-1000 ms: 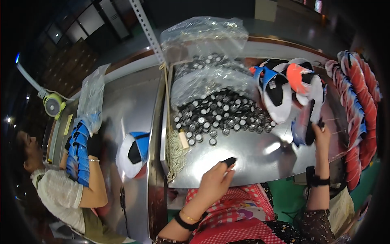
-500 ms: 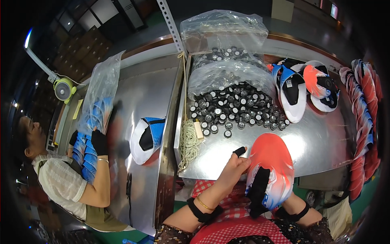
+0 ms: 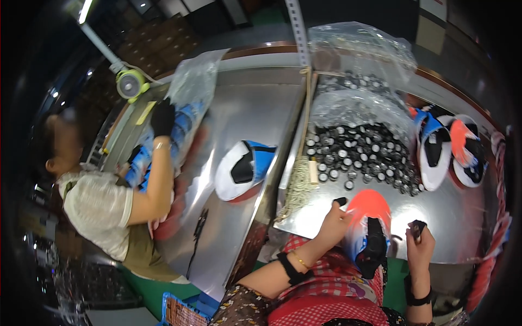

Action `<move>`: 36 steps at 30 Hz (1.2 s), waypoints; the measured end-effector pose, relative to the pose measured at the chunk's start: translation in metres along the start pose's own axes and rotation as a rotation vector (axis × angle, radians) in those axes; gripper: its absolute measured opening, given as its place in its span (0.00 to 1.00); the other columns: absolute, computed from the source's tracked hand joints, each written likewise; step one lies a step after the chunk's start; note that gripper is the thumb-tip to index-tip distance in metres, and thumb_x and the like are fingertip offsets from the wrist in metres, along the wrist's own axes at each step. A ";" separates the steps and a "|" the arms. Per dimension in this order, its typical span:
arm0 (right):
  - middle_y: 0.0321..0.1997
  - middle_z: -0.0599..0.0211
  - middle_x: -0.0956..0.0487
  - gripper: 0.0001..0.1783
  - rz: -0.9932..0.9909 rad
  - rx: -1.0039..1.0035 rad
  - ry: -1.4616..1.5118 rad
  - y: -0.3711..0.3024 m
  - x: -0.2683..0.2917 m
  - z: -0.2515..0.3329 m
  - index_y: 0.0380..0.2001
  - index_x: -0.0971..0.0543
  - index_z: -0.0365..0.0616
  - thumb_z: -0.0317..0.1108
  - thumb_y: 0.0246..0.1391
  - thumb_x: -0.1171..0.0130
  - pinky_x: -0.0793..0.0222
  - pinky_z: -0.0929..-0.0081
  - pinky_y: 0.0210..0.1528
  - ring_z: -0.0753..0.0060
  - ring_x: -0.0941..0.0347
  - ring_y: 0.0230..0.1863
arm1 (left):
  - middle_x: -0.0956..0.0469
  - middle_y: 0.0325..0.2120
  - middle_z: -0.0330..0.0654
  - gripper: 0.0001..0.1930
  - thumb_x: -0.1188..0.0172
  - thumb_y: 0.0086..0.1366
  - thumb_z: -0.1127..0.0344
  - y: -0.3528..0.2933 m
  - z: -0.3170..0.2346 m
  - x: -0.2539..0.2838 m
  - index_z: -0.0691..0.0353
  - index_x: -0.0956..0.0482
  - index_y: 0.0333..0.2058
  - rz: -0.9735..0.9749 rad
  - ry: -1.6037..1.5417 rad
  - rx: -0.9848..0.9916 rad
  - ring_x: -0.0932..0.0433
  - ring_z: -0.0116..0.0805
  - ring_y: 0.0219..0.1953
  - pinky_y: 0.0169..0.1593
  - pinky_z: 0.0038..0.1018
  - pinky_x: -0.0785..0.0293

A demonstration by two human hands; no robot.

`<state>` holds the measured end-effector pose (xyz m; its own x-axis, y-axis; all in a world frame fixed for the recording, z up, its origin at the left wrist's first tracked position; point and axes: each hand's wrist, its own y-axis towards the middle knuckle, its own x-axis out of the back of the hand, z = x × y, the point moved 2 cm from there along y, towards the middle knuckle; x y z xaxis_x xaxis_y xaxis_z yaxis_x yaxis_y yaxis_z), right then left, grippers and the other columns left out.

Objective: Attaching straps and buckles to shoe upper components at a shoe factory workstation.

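My left hand (image 3: 335,224) grips the left edge of a shoe upper (image 3: 370,204), orange at the top and white and blue lower down, with a black tongue part facing me. A black cover sits on one of its fingertips. Off to the right of the upper, my right hand (image 3: 421,251) is raised with curled fingers. Something small and black shows at its fingertips; whether it is a held part or a finger cover is unclear. Beyond the upper lies a heap of small round black parts with pale centres (image 3: 359,155).
Clear plastic bags (image 3: 361,46) lie behind the heap. A coil of pale cord (image 3: 297,190) is at its left, two more uppers (image 3: 435,155) at its right. On the left table (image 3: 225,114) rests another upper (image 3: 244,168); a co-worker in black gloves handles bagged blue ones.
My right hand has come out from behind the upper and moved right, up over the table edge. The co-worker's gloved hand has risen along the bag. The view has shifted left.
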<state>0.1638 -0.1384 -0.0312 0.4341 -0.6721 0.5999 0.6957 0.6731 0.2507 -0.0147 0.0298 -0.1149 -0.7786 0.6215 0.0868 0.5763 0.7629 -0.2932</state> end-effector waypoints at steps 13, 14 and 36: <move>0.33 0.63 0.27 0.15 0.485 0.708 -0.174 -0.009 -0.060 0.074 0.20 0.28 0.42 0.23 0.19 0.37 0.33 0.66 0.25 0.59 0.28 0.25 | 0.32 0.34 0.48 0.11 0.48 0.53 0.73 0.022 -0.059 0.028 0.65 0.34 0.36 -0.438 0.917 -0.435 0.29 0.46 0.40 0.35 0.34 0.26; 0.33 0.63 0.27 0.16 0.478 0.706 -0.179 -0.009 -0.060 0.072 0.20 0.28 0.42 0.23 0.19 0.36 0.33 0.66 0.25 0.59 0.28 0.25 | 0.32 0.32 0.46 0.09 0.47 0.52 0.73 0.028 -0.065 0.037 0.63 0.32 0.34 -0.532 0.986 -0.473 0.30 0.42 0.38 0.34 0.28 0.25; 0.27 0.70 0.27 0.05 0.456 -0.096 0.483 0.000 -0.055 0.066 0.25 0.27 0.40 0.20 0.42 0.42 0.37 0.80 0.31 0.80 0.33 0.26 | 0.28 0.27 0.42 0.04 0.46 0.52 0.70 0.059 -0.048 0.051 0.59 0.29 0.28 -0.548 1.256 -0.457 0.27 0.38 0.34 0.35 0.31 0.27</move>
<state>0.1021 -0.0809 -0.0144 0.8885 -0.4047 0.2162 0.4203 0.9069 -0.0293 -0.0084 0.1151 -0.0822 -0.3333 -0.2035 0.9206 0.4971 0.7917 0.3550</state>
